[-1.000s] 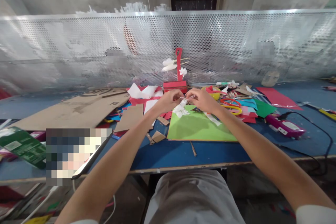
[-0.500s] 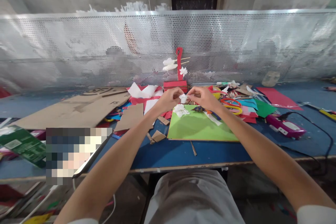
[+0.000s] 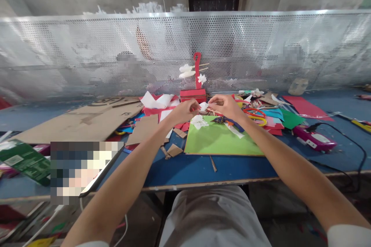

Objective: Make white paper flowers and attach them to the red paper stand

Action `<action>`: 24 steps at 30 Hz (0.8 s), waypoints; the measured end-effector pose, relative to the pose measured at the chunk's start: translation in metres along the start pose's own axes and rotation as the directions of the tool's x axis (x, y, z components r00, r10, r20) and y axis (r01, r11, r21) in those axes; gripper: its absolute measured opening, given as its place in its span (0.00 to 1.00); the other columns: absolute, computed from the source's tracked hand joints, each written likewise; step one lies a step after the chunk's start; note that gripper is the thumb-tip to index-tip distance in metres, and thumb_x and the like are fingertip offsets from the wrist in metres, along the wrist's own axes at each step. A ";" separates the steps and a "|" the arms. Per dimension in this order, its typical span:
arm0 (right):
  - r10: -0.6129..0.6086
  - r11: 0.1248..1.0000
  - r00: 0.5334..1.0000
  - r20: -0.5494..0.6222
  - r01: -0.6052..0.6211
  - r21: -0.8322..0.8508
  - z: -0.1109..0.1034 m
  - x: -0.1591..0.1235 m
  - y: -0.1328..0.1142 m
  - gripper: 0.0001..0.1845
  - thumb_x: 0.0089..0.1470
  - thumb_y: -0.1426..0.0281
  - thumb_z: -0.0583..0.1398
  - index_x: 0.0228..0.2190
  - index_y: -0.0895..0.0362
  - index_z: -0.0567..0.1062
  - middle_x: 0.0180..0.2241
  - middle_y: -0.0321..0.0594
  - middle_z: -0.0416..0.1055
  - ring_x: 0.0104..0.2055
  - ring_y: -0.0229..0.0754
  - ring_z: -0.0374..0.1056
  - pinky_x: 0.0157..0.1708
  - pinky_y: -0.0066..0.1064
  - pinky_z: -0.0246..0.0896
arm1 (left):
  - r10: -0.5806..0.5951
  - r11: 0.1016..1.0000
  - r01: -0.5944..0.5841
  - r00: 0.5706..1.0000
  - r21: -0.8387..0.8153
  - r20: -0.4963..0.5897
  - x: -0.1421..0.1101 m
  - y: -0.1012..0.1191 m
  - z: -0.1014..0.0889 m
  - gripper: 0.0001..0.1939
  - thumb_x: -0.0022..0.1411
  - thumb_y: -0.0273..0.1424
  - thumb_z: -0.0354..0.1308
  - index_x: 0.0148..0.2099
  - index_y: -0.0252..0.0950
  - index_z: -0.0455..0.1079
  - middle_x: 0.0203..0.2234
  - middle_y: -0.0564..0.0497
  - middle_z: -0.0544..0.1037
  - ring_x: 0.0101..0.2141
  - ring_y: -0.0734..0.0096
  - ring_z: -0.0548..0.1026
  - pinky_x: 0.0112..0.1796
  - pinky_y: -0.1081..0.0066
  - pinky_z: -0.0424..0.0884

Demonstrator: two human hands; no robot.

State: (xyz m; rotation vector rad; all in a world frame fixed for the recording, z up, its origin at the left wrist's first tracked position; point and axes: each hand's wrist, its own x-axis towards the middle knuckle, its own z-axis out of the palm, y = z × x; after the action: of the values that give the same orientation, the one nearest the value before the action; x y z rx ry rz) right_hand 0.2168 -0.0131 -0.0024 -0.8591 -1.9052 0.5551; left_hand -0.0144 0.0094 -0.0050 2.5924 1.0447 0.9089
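Both hands (image 3: 186, 110) (image 3: 225, 106) pinch a small white piece (image 3: 203, 106), partly hidden, shape unclear.

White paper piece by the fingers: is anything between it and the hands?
Nothing visible: the left hand and right hand are both right at the white paper piece.

A small white piece (image 3: 203, 106) is held between the hands (image 3: 223, 105).

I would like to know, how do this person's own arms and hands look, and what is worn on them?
The left hand and right hand wear no gloves. Both forearms are bare, with no watch or band on the wrists. Pale, whitish sleeves show near the elbows. Rings are too small to tell.
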 end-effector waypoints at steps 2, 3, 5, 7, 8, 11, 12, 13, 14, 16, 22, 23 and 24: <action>0.010 0.999 1.000 -0.011 -0.010 -0.036 -0.002 0.001 0.003 0.10 0.53 0.62 0.63 0.33 0.55 0.77 0.32 0.41 0.77 0.35 0.43 0.73 0.35 0.34 0.67 | -0.053 0.990 0.040 0.994 0.134 0.091 -0.003 -0.007 0.002 0.09 0.58 0.34 0.57 0.41 0.36 0.71 0.35 0.47 0.78 0.33 0.67 0.75 0.32 0.71 0.66; 0.017 0.998 1.000 -0.013 -0.017 -0.056 -0.003 0.001 0.004 0.10 0.53 0.62 0.63 0.33 0.56 0.77 0.32 0.41 0.77 0.34 0.43 0.73 0.34 0.34 0.67 | -0.079 0.981 0.054 0.989 0.188 0.127 -0.004 -0.009 0.004 0.10 0.58 0.35 0.57 0.41 0.37 0.71 0.35 0.47 0.79 0.32 0.66 0.74 0.31 0.72 0.65; 0.031 0.995 0.999 -0.009 -0.032 -0.092 -0.005 0.002 0.006 0.11 0.54 0.61 0.62 0.34 0.56 0.77 0.32 0.41 0.77 0.33 0.43 0.72 0.32 0.34 0.67 | -0.109 0.964 0.065 0.981 0.259 0.159 -0.007 -0.013 0.008 0.11 0.57 0.36 0.57 0.41 0.38 0.72 0.34 0.48 0.79 0.31 0.66 0.74 0.29 0.73 0.63; 0.035 0.993 0.999 0.005 -0.035 -0.113 -0.005 0.002 0.007 0.11 0.54 0.62 0.61 0.34 0.56 0.77 0.32 0.42 0.77 0.32 0.42 0.72 0.31 0.33 0.66 | -0.106 0.954 0.053 0.980 0.294 0.166 -0.008 -0.015 0.011 0.10 0.57 0.35 0.57 0.41 0.39 0.73 0.33 0.49 0.79 0.30 0.67 0.74 0.29 0.73 0.63; 0.033 0.993 0.999 0.011 -0.031 -0.118 -0.005 0.003 0.007 0.11 0.54 0.62 0.61 0.34 0.56 0.77 0.32 0.42 0.77 0.32 0.42 0.72 0.32 0.33 0.66 | -0.097 0.953 0.044 0.981 0.300 0.167 -0.008 -0.015 0.012 0.10 0.57 0.35 0.57 0.40 0.39 0.73 0.33 0.49 0.79 0.30 0.67 0.74 0.29 0.74 0.63; 0.024 0.992 1.000 0.020 -0.021 -0.127 -0.005 0.003 0.008 0.12 0.54 0.61 0.61 0.34 0.57 0.77 0.32 0.42 0.77 0.32 0.42 0.72 0.32 0.33 0.66 | -0.079 0.957 0.028 0.983 0.289 0.165 -0.006 -0.014 0.011 0.09 0.56 0.33 0.57 0.40 0.39 0.74 0.31 0.49 0.79 0.30 0.66 0.74 0.29 0.73 0.63; 0.025 0.991 0.999 0.020 -0.022 -0.130 -0.005 0.003 0.008 0.12 0.54 0.61 0.61 0.33 0.57 0.77 0.32 0.42 0.77 0.32 0.42 0.72 0.32 0.33 0.65 | -0.077 0.958 0.029 0.984 0.287 0.158 -0.006 -0.013 0.010 0.09 0.56 0.32 0.57 0.39 0.39 0.74 0.31 0.49 0.79 0.30 0.66 0.74 0.30 0.73 0.63; 0.028 0.991 0.999 0.019 -0.025 -0.132 -0.005 0.003 0.008 0.13 0.54 0.61 0.60 0.34 0.57 0.77 0.32 0.42 0.77 0.32 0.42 0.72 0.32 0.32 0.65 | -0.076 0.957 0.031 0.986 0.287 0.147 -0.005 -0.012 0.009 0.09 0.56 0.32 0.56 0.39 0.39 0.75 0.32 0.48 0.79 0.30 0.66 0.74 0.30 0.73 0.63; 0.030 0.991 0.999 0.016 -0.028 -0.131 -0.006 0.003 0.009 0.13 0.54 0.61 0.60 0.33 0.57 0.77 0.32 0.42 0.77 0.32 0.42 0.72 0.32 0.32 0.65 | -0.077 0.956 0.035 0.988 0.291 0.135 -0.005 -0.011 0.008 0.09 0.56 0.31 0.56 0.39 0.39 0.75 0.32 0.48 0.79 0.31 0.66 0.74 0.30 0.73 0.63; 0.038 0.992 0.999 0.009 -0.037 -0.119 -0.006 0.003 0.009 0.13 0.54 0.61 0.61 0.34 0.57 0.77 0.32 0.42 0.77 0.32 0.42 0.72 0.32 0.32 0.65 | -0.087 0.953 0.052 0.991 0.300 0.105 -0.004 -0.008 0.005 0.08 0.57 0.31 0.55 0.38 0.38 0.74 0.33 0.48 0.79 0.32 0.65 0.75 0.31 0.72 0.63; 0.078 0.995 0.997 -0.008 -0.078 -0.064 -0.007 0.003 0.011 0.14 0.52 0.60 0.63 0.35 0.58 0.77 0.31 0.43 0.77 0.33 0.42 0.72 0.30 0.32 0.65 | -0.130 0.959 0.114 0.991 0.258 0.045 -0.004 0.000 0.001 0.09 0.59 0.32 0.55 0.41 0.39 0.73 0.34 0.48 0.79 0.32 0.64 0.75 0.31 0.70 0.63; 0.077 0.996 0.997 -0.008 -0.077 -0.052 -0.007 0.003 0.011 0.14 0.52 0.60 0.63 0.35 0.58 0.77 0.31 0.43 0.77 0.33 0.43 0.72 0.31 0.32 0.65 | -0.125 0.963 0.111 0.991 0.245 0.043 -0.003 0.000 0.001 0.09 0.59 0.32 0.55 0.42 0.39 0.73 0.34 0.48 0.79 0.32 0.64 0.75 0.31 0.70 0.63; 0.073 0.997 0.997 -0.008 -0.073 -0.039 -0.006 0.003 0.011 0.14 0.52 0.60 0.63 0.35 0.58 0.77 0.32 0.43 0.77 0.33 0.43 0.72 0.31 0.32 0.66 | -0.118 0.968 0.105 0.992 0.226 0.044 -0.002 -0.001 0.001 0.10 0.59 0.31 0.54 0.42 0.39 0.73 0.34 0.48 0.79 0.32 0.64 0.74 0.31 0.70 0.63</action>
State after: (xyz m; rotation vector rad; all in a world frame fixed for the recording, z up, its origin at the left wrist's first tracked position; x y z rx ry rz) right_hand 0.2253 -0.0037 -0.0055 -0.9581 -1.8900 0.5592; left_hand -0.0158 0.0083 -0.0070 2.6854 1.3315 0.7240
